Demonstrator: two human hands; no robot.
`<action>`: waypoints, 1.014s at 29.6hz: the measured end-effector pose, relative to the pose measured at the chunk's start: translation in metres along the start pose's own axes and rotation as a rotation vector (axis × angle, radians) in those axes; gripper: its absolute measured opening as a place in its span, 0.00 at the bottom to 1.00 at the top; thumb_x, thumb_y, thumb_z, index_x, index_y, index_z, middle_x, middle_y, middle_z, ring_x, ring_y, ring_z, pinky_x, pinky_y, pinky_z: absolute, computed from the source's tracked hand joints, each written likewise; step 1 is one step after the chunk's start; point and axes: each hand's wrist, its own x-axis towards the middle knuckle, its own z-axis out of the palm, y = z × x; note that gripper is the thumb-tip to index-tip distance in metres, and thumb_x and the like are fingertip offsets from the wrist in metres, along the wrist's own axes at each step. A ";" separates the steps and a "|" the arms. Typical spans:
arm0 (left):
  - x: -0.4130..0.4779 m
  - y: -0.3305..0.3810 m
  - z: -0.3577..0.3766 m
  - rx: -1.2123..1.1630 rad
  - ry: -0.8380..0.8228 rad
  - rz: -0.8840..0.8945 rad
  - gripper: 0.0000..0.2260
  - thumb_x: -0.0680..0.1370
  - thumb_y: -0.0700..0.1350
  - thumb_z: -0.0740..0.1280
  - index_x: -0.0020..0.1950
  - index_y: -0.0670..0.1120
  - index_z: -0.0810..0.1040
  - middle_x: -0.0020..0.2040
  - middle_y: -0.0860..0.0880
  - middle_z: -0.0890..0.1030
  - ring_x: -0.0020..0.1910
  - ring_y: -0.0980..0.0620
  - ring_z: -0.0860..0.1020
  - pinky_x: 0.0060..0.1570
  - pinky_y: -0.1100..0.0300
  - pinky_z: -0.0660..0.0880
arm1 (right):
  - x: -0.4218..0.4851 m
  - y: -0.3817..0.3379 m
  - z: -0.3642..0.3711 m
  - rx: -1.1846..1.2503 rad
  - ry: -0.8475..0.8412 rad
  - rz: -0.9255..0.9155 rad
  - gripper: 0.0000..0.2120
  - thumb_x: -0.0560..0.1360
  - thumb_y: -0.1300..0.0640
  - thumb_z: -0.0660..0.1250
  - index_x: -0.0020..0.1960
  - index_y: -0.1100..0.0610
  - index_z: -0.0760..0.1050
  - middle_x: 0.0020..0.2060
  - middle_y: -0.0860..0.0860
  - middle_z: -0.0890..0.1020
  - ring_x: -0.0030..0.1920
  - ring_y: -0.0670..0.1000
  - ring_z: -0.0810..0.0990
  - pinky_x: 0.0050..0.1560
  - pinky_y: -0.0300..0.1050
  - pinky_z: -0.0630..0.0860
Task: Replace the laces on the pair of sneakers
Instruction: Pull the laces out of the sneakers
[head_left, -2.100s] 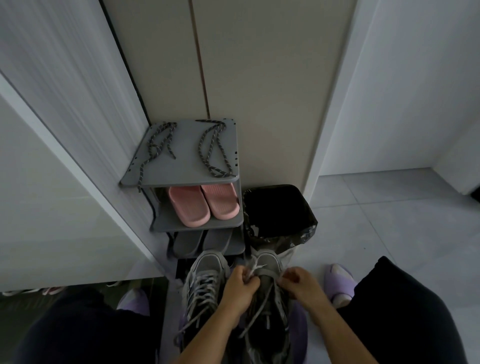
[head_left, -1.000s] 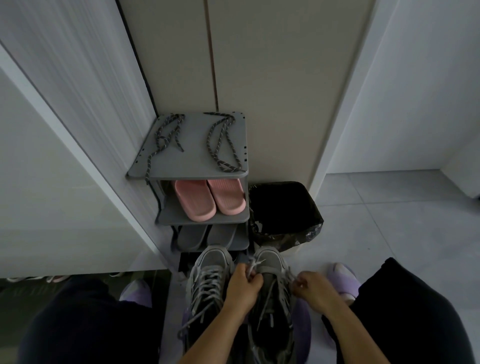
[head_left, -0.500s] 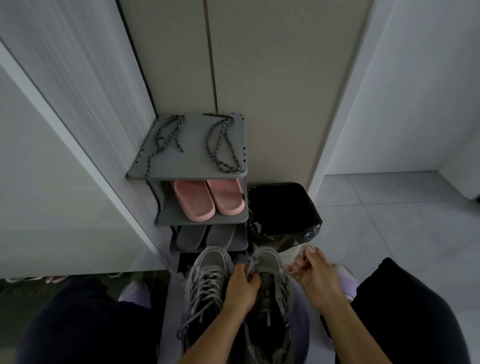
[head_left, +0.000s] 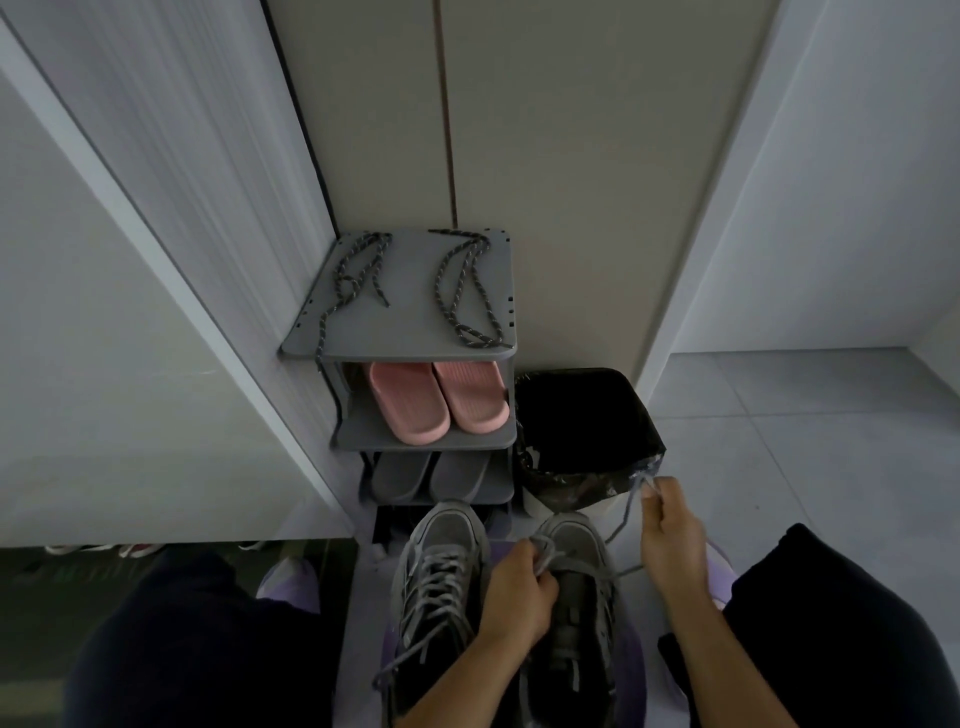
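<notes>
Head camera, looking straight down between the knees. Two grey sneakers stand side by side on the floor, toes toward a grey shoe rack (head_left: 405, 332).

The left sneaker (head_left: 441, 551) is laced up, loose ends trailing down its near side. The right sneaker (head_left: 571, 535) is the one being handled.

The left hand (head_left: 519, 592) sits over that sneaker's tongue, fingers curled and pinching the grey lace (head_left: 627, 506) by the front eyelets. The right hand (head_left: 670, 540) is raised out to the right, thumb and fingers pinched on the same lace. The lace runs from the sneaker up to that grip, and its tip pokes out just above the fingers, in front of the black-bagged bin (head_left: 587, 415).

How many eyelets the lace passes through is too dark to tell.

On the rack's top shelf lie the two speckled replacements, well apart from the sneakers. The left rope lace (head_left: 353, 280) has one end hanging over the front edge, and the right rope lace (head_left: 467, 296) is folded in a long loop.

Pink slippers (head_left: 436, 400) sit on the shelf below and grey slippers (head_left: 431, 473) on the one under that. The bin stands just beside the rack on the right. A purple slipper (head_left: 288, 582) peeks out beside the left knee.
</notes>
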 end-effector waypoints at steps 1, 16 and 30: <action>-0.001 -0.002 0.001 0.010 -0.002 0.004 0.02 0.78 0.41 0.59 0.46 0.46 0.66 0.40 0.50 0.71 0.41 0.50 0.71 0.40 0.61 0.66 | -0.001 0.000 0.001 -0.077 -0.076 -0.011 0.07 0.79 0.60 0.58 0.42 0.58 0.68 0.26 0.53 0.67 0.27 0.53 0.65 0.29 0.49 0.61; -0.003 -0.006 0.011 -0.032 0.068 0.053 0.12 0.78 0.40 0.59 0.61 0.43 0.69 0.59 0.45 0.78 0.59 0.47 0.76 0.49 0.62 0.69 | -0.024 -0.007 0.004 -0.434 -0.777 -0.074 0.17 0.79 0.54 0.58 0.31 0.53 0.65 0.29 0.48 0.69 0.31 0.47 0.67 0.33 0.40 0.62; 0.021 0.049 -0.054 0.006 0.074 0.570 0.10 0.78 0.37 0.60 0.56 0.39 0.77 0.48 0.47 0.74 0.49 0.54 0.74 0.46 0.76 0.65 | -0.008 -0.053 -0.007 -0.164 -0.507 -0.303 0.15 0.77 0.59 0.62 0.64 0.57 0.71 0.53 0.52 0.78 0.54 0.52 0.77 0.46 0.32 0.69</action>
